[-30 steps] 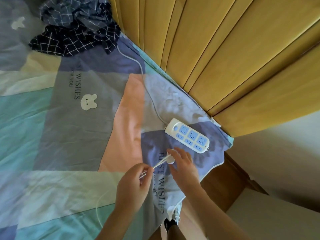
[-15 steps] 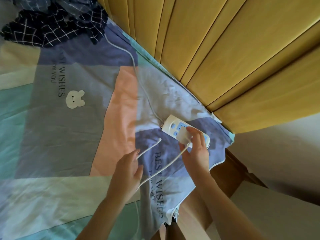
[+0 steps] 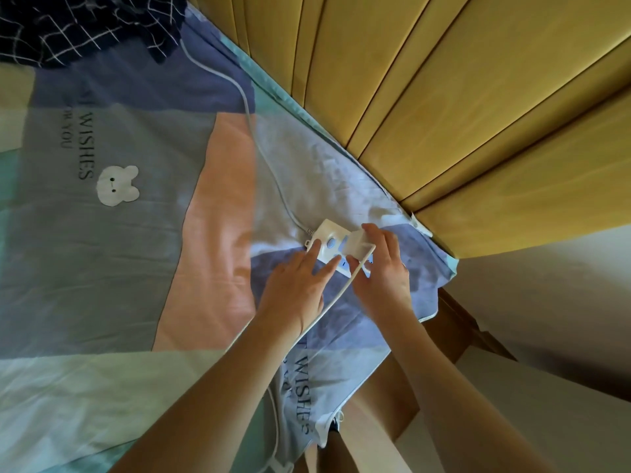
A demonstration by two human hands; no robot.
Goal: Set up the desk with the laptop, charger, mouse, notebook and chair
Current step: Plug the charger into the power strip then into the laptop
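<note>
The right hand (image 3: 382,271) has its grip closed round the white charger plug (image 3: 356,245), thumb on the near side and fingers over the far side, pressing it down onto the power strip (image 3: 326,242). The left hand (image 3: 295,288) holds nothing: it lies flat, two fingertips resting on the strip's left end beside the round switch, steadying it against the bed.

A second ago both hands were near the foot of the bed, with the plug pinched between them and the strip lying untouched; half a second ago the right hand had carried the plug over the strip while the left still trailed the cord. Now the plug sits on a socket and the left hand has come up to brace. I judge the charger is being plugged in; whether the prongs are fully seated cannot be seen.

The charger cable (image 3: 341,291) runs from the plug toward the near edge between the forearms. The strip's own lead (image 3: 254,141) snakes far-left under the checked cloth (image 3: 68,29).

Counted: one plug, one strip, two cords, two hands, one bedsheet (image 3: 119,250), one padded headboard (image 3: 461,97). Laptop, mouse, notebook and chair are not in view.
</note>
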